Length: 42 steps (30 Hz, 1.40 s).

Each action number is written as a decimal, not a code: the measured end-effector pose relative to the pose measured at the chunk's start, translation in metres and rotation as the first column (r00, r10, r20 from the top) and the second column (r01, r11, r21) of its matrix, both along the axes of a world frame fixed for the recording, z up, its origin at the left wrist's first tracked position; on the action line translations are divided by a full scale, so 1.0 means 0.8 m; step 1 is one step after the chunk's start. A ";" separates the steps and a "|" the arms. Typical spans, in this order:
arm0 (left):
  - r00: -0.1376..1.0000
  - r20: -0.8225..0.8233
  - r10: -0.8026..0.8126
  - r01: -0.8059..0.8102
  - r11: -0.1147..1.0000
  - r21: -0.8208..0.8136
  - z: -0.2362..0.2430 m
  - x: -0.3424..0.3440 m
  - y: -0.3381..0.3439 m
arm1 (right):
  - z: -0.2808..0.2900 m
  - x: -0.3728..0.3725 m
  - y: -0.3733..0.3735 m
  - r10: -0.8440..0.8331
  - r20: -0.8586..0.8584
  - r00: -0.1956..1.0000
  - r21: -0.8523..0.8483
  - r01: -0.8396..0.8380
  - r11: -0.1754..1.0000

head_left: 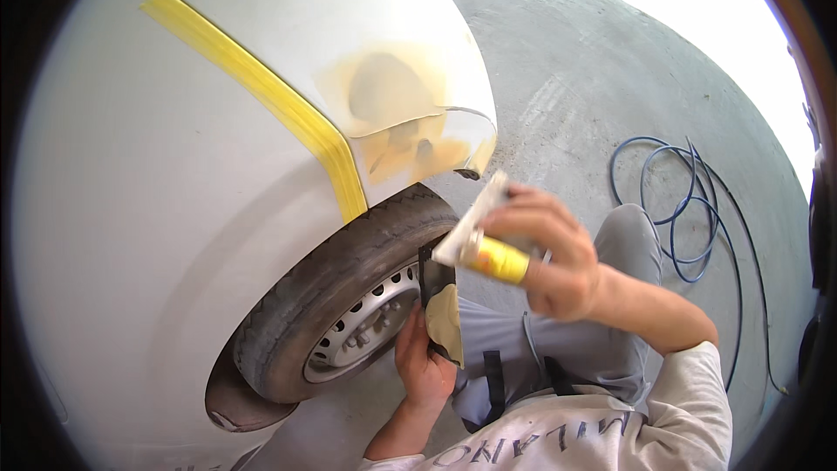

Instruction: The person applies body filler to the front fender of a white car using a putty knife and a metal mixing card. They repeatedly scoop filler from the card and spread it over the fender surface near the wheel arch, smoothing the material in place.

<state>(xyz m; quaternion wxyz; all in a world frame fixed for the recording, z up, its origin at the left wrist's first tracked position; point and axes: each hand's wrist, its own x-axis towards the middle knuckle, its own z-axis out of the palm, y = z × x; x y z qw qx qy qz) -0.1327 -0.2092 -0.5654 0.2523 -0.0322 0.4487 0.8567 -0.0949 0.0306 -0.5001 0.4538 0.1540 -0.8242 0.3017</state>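
Both hands of the person are occupied and are apart from each other, with the right one raised higher than the left. The right hand [562, 249] is closed around a flat, off-white spreader [466, 227] with a straight edge and a yellow, tube-shaped piece [501, 260]; I cannot tell if these two are joined. The left hand [425, 366] grips from below a thin, dark, flat board [433, 275], which is beside the wheel, and on it lies a smooth, rounded heap of beige paste [445, 318]. The spreader is near the upper end of the board; whether they touch, I cannot tell. Close by is a black rubber tyre [261, 344], dusty and grooved, on a silver-coloured wheel [323, 366] with oval openings. Above it curves the smooth white bodywork [166, 174] of a vehicle, crossed by a band of yellow masking tape [261, 92] in overlapping strips. To the right of this tape, a dull grey oval patch [384, 87] has a blurred, yellowish border. On the scuffed grey floor [558, 61], a thin blue hose [697, 201] lies in loose loops.
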 end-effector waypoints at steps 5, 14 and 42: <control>0.998 -0.046 0.034 -0.040 0.989 -0.143 0.012 -0.006 0.006 | -0.091 0.064 -0.070 -0.114 0.355 0.928 -0.186 0.190 0.964; 0.974 -0.204 -0.101 0.109 0.994 0.031 0.009 -0.010 -0.051 | -0.075 0.056 -0.083 -0.163 0.607 0.778 -0.453 0.508 0.733; 0.761 -0.649 -0.003 -0.345 0.846 -0.408 -0.013 0.011 -0.145 | -0.044 -0.172 -0.094 -0.447 0.044 0.894 -0.919 0.212 0.332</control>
